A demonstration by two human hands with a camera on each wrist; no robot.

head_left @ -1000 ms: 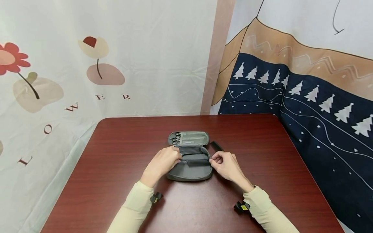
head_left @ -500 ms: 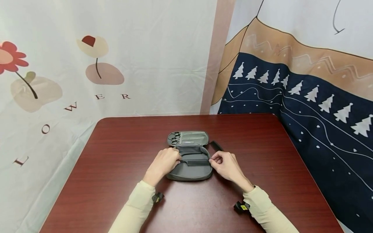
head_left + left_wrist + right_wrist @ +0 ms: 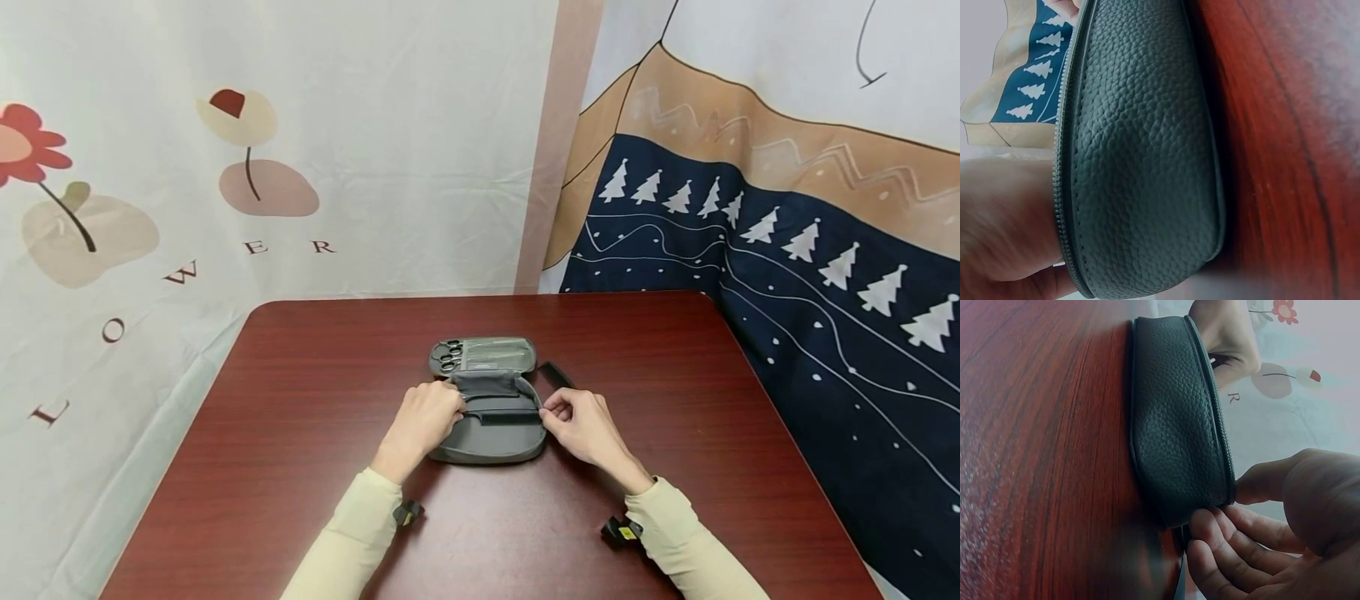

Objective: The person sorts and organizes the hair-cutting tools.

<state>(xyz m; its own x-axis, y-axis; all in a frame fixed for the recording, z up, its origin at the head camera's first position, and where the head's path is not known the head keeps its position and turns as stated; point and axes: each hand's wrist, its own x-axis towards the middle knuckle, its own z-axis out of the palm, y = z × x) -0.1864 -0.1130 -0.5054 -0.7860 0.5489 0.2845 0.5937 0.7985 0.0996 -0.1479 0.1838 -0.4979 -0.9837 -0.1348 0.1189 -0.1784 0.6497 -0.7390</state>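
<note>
A grey zip pouch [image 3: 491, 437] lies open on the dark red table [image 3: 300, 467], its far half [image 3: 495, 357] holding black-handled scissors [image 3: 452, 356]. My left hand [image 3: 423, 417] curls over the near half's left edge, by a black inner strap [image 3: 510, 417]. My right hand [image 3: 577, 421] pinches the right edge between thumb and fingers. The left wrist view shows the pouch's pebbled grey wall [image 3: 1141, 156] and zip, with my left hand [image 3: 1004, 212] against it. The right wrist view shows the pouch [image 3: 1175, 425], my right hand [image 3: 1285, 519] at its zip edge and the left hand [image 3: 1225, 337] beyond.
A narrow black piece [image 3: 557, 374] lies on the table just right of the pouch's far half. Printed cloths hang behind the table: flowers at the left [image 3: 150, 208], trees on dark blue at the right [image 3: 787, 292]. The table's right edge [image 3: 787, 417] runs along the blue cloth.
</note>
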